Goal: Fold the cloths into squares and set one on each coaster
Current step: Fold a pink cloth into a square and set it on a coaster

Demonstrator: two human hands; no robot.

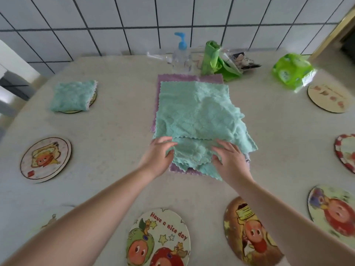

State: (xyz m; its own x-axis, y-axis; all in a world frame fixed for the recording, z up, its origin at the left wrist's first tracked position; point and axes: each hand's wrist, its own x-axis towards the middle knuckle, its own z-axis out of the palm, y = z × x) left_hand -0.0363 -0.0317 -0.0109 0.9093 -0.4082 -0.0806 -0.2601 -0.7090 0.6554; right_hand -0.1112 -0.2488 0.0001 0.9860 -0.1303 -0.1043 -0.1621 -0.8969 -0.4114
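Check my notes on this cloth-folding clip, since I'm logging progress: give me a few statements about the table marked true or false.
1. A folded teal cloth already sits on a coaster. True.
2. Both hands are on the purple cloth only. False: the left hand and right hand are on the top teal cloth; the purple cloth lies underneath.
3. A pump bottle stands by the wall. True.
4. Every coaster is covered. False: the "Have a nice day" coaster is bare.
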